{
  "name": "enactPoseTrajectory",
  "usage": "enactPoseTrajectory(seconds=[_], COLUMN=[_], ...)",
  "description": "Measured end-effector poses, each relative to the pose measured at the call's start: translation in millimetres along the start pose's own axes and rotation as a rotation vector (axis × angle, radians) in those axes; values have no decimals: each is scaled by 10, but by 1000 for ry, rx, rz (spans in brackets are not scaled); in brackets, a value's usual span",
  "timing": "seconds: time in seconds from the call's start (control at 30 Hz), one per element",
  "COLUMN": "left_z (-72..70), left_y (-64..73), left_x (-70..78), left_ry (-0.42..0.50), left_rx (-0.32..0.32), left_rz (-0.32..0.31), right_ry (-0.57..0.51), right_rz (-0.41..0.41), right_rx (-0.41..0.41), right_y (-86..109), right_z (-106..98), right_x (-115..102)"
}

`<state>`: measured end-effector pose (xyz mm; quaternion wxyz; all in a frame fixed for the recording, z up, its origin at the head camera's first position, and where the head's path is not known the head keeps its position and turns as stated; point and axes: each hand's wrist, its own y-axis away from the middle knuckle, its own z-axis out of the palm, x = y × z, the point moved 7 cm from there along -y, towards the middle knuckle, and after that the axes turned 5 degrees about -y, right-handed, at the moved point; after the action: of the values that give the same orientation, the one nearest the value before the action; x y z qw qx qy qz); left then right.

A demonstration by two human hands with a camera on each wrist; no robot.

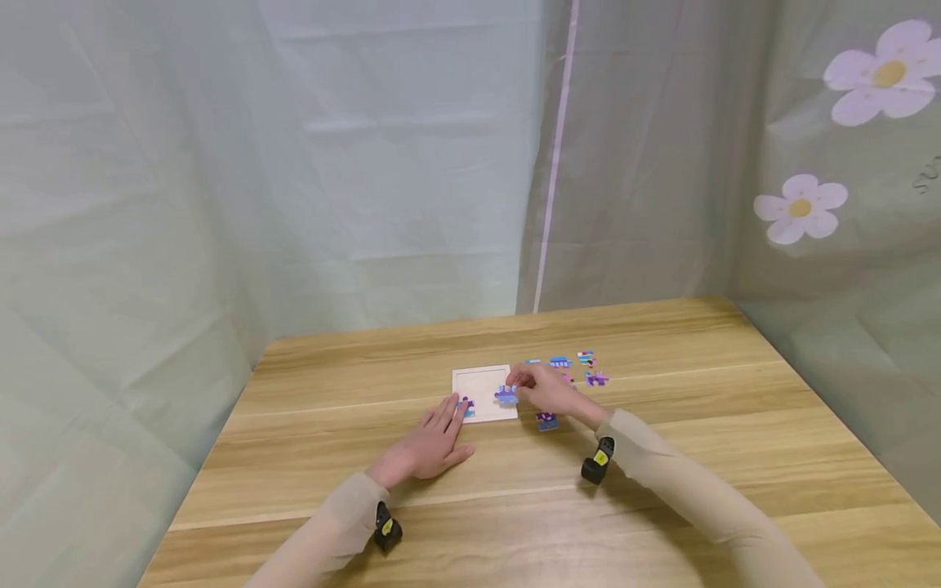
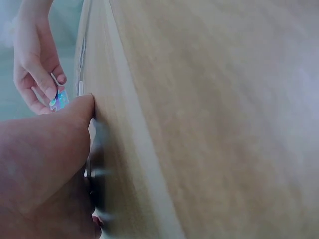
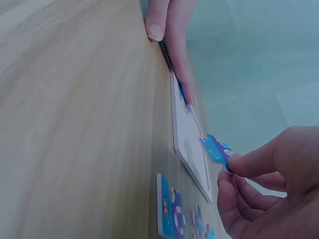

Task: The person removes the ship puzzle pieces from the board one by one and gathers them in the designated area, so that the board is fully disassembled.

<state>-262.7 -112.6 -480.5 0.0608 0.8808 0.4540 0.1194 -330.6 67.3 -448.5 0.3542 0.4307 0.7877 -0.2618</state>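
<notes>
A white puzzle tray (image 1: 481, 380) with a thin raised border lies on the wooden table. My left hand (image 1: 434, 441) rests flat at its left side, fingers straight, fingertips touching a purple and blue puzzle piece (image 1: 468, 407) in the tray's lower left corner. Over the tray's right part, my right hand (image 1: 546, 387) pinches another puzzle piece (image 3: 217, 149), blue and purple, between thumb and fingers. In the right wrist view this piece is raised above the tray surface. The left wrist view shows mostly the side of my left hand and bare wood.
Right of the tray lie several loose puzzle pieces, among them a blue one (image 1: 559, 362), a purple one (image 1: 596, 379) and one near the tray's lower right corner (image 1: 547, 421). Pale curtains (image 1: 397, 163) hang behind the table (image 1: 662, 441).
</notes>
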Motion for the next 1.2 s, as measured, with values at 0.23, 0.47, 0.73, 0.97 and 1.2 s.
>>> enactPoseTrajectory(seconds=[0.23,0.47,0.73,0.97,1.2], left_z=[-10,1,14,22,56], left_y=[-8,-3,-15,-20,-24], left_x=[2,7,-13,-22,-39], left_ry=[-10,-5,-8,-6,-13], left_rx=[16,26,36,42,50], left_rz=[-7,2,0,8,16], right_ry=[-8,3,-21,-114,-92], right_rz=[8,-12,6,28,29], right_rx=[21,38,50,26,44], right_y=[34,91,161,238,303], right_z=[-86,-159,-242,-306,-386], right_x=[15,16,108,191,273])
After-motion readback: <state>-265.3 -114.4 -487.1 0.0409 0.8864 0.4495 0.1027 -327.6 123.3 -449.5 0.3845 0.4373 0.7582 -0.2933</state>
